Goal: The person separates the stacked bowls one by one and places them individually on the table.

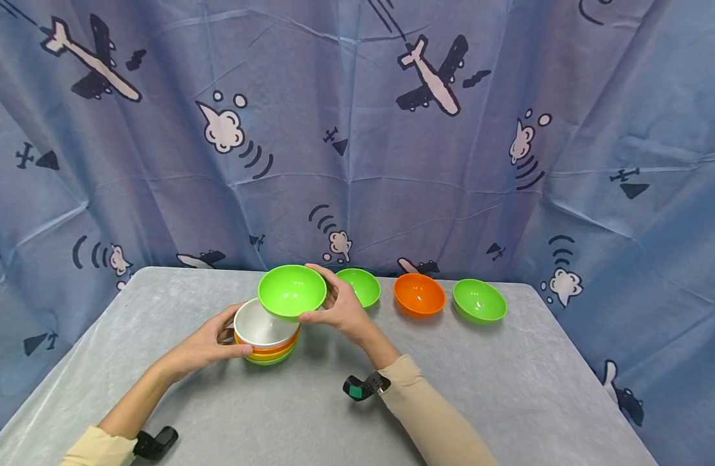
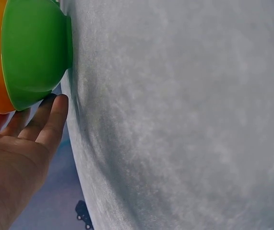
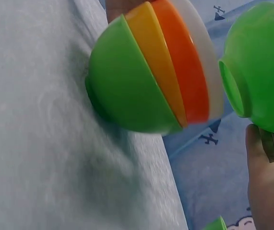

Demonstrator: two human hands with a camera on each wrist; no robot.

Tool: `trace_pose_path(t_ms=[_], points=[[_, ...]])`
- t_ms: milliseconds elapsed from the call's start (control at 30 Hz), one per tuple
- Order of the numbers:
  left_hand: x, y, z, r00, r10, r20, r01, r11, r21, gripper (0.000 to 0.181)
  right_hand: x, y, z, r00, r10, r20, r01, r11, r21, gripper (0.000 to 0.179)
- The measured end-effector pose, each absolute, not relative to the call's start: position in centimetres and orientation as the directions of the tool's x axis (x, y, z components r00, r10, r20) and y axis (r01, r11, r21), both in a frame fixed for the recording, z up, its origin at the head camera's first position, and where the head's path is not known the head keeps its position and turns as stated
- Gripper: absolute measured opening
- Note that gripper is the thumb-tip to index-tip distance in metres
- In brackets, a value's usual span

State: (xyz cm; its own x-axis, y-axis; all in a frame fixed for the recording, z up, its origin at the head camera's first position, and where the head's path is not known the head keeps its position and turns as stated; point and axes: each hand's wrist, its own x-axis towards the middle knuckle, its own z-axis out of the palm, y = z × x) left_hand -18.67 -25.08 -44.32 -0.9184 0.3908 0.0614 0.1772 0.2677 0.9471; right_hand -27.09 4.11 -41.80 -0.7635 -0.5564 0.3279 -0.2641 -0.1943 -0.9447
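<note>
My right hand (image 1: 344,309) grips a green bowl (image 1: 292,291) by its right side, thumb at the near edge and fingers behind. The bowl is held above a stack of nested bowls, and the right wrist view shows a gap under its foot. On top of that stack is a white bowl (image 1: 263,325); below it come an orange bowl (image 3: 182,67), a yellow bowl (image 3: 157,52) and a green bottom bowl (image 3: 125,84). My left hand (image 1: 213,338) holds the stack from the left, its thumb at the near side. In the left wrist view its fingers (image 2: 55,120) touch the stack from below.
Behind my right hand stands another green bowl (image 1: 360,288). To its right, an orange bowl (image 1: 418,295) and a further green bowl (image 1: 479,301) sit in a row near the back edge of the grey-covered table (image 1: 508,388). A blue patterned curtain (image 1: 357,142) hangs behind.
</note>
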Motion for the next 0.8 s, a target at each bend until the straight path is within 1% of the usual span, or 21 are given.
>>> trace_pose_path(t_ms=[267,533,800], points=[[-18.6,-25.0,-44.4,-0.919,0.388,0.065,0.180,0.268,0.947,0.084,-27.5,6.9,-42.1,-0.779,-0.527,0.339,-0.283,-0.187,-0.941,0.102],[-18.6,-25.1,-44.5,-0.925,0.376,0.062,0.176,0.277,0.945,0.087,-27.6,9.4,-42.1,-0.810,-0.492,0.320,-0.286,-0.144,-0.947,0.103],[-18.7,-25.1,-44.6,-0.923,0.377,0.073,0.189,0.280,0.941,0.085,-27.7,12.1,-42.3,-0.809,-0.493,0.320,-0.301,-0.120,-0.946,0.103]])
